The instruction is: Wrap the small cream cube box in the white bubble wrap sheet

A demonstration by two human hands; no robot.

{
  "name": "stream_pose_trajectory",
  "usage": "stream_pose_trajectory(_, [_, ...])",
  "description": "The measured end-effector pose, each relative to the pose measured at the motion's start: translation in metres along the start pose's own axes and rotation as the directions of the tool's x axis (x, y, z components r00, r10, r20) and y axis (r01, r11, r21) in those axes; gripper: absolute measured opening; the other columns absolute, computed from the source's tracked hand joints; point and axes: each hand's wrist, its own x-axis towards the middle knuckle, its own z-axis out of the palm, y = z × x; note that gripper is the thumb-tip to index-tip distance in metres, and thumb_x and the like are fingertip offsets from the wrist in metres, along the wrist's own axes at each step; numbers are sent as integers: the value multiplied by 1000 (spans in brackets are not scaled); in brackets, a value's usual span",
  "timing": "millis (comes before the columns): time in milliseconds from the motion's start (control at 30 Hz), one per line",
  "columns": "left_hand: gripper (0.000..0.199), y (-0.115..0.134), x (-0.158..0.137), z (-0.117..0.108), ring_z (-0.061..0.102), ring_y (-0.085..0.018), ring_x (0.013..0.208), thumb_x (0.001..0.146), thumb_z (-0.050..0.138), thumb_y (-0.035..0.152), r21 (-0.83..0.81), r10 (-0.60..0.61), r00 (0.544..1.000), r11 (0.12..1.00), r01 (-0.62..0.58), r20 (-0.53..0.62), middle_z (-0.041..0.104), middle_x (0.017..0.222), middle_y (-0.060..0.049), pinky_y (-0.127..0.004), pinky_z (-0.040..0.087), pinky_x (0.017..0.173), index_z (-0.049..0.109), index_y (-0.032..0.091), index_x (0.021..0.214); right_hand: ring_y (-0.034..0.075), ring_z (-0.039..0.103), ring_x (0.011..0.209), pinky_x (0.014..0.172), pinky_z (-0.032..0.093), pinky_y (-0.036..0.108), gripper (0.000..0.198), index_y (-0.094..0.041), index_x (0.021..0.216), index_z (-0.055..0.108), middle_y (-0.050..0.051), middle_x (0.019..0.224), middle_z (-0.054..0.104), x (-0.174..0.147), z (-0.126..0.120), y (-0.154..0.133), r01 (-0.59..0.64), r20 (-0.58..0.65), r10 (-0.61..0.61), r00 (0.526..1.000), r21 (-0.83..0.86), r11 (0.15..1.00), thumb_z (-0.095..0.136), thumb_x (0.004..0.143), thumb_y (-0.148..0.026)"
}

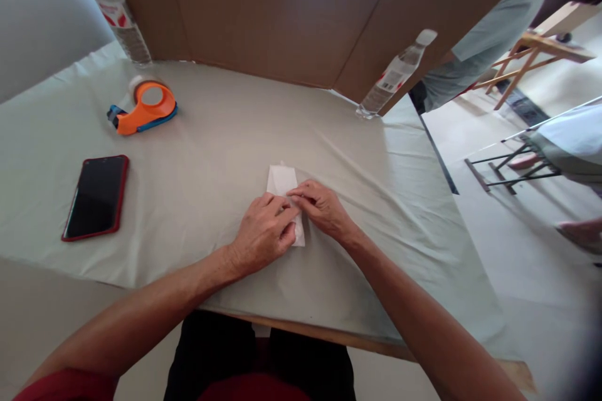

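A narrow piece of folded white paper (pixel 283 179), thin like a tissue, lies on the cloth-covered table in front of me. My left hand (pixel 264 229) rests over its middle and left side, fingers curled and pressing it down. From the right, my right hand (pixel 324 208) pinches at the paper's right edge, thumb and forefinger together, close to the left fingertips. The middle of the paper is hidden under my fingers; its far end and a near corner show.
At the left lie a black phone (pixel 96 197) in a red case and an orange tape dispenser (pixel 148 109). Two plastic bottles (pixel 120 15) (pixel 395 78) stand against a brown cardboard panel (pixel 263 19) at the back. Other people sit beyond the table's right side.
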Motion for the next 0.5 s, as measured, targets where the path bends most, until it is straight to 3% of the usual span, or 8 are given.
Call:
stream_pose_trajectory(100, [21, -1, 0, 1, 56, -25, 94, 87, 55, 13, -56, -13, 1000, 998, 14, 10, 68, 100, -10, -39, 52, 85, 70, 17, 102, 14, 63, 67, 67, 52, 29, 20, -20, 96, 73, 3, 87, 71, 5, -5, 3, -161, -127, 169, 977, 75, 984, 59, 86, -29])
stream_pose_trajectory(233, [23, -2, 0, 2, 56, -25, 94, 87, 54, 12, -82, -15, 1000, 997, 14, -12, 68, 101, -10, -38, 52, 86, 70, 16, 103, 12, 56, 45, 42, 42, 25, 30, -14, 102, 67, 2, 71, 67, 24, -6, 6, -474, -39, 491, 870, 203, 856, 66, 80, -35])
stream_pose_trajectory(300, [24, -2, 0, 2, 56, -24, 93, 87, 54, 12, -84, -16, 1000, 996, 14, -19, 68, 101, -10, -37, 52, 84, 70, 16, 104, 11, 52, 42, 37, 36, 23, 32, -13, 100, 66, -1, 61, 63, 34, -3, 3, -522, 8, 536, 844, 238, 819, 69, 77, -34])
stream_pose_trajectory(500, [23, 0, 0, -2, 58, -26, 98, 86, 57, 13, -6, 13, 999, 1000, -13, -36, 68, 115, -11, -40, 49, 83, 71, 17, 103, 6, 36, 41, 40, 27, 22, 17, -18, 69, 60, -8, 47, 45, 51, 5, -4, -514, 174, 490, 854, 424, 746, 70, 69, -32])
